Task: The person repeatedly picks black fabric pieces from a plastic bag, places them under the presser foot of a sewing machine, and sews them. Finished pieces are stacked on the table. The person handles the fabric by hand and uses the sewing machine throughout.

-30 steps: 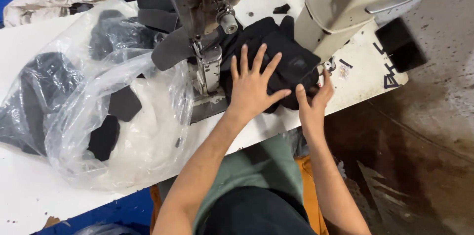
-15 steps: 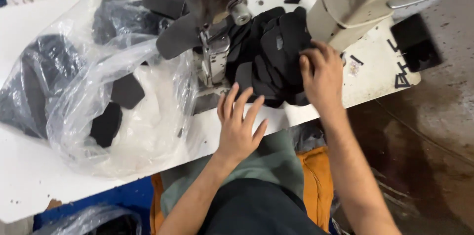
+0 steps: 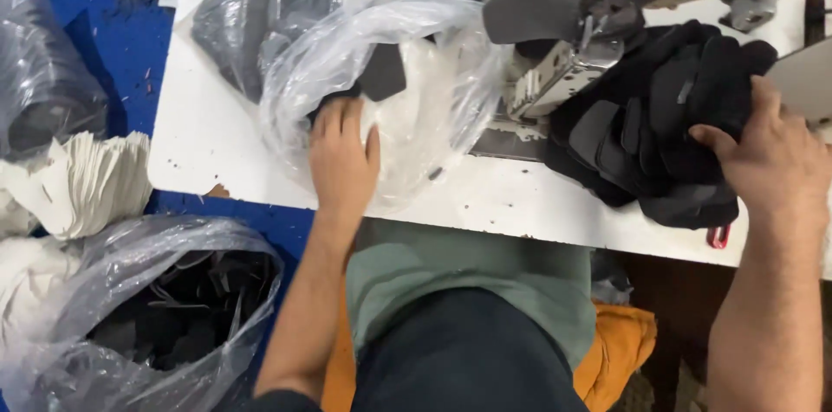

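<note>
The left hand (image 3: 343, 161) lies flat, fingers together and holding nothing, on the clear crumpled plastic bag (image 3: 407, 74) that rests on the white worktable (image 3: 208, 135), near its front edge. Inside this bag dark grey cut pieces (image 3: 381, 72) show just beyond the fingertips. The right hand (image 3: 774, 165) presses with curved fingers on the stack of black fabric pieces (image 3: 667, 126), which sits close to the front edge and touches the metal sewing machine (image 3: 563, 74). Bare table stays between the two hands. On the blue floor (image 3: 113, 39) at left, a second clear bag of black scraps (image 3: 165, 308) stands beside white folded material (image 3: 82, 182).
</note>
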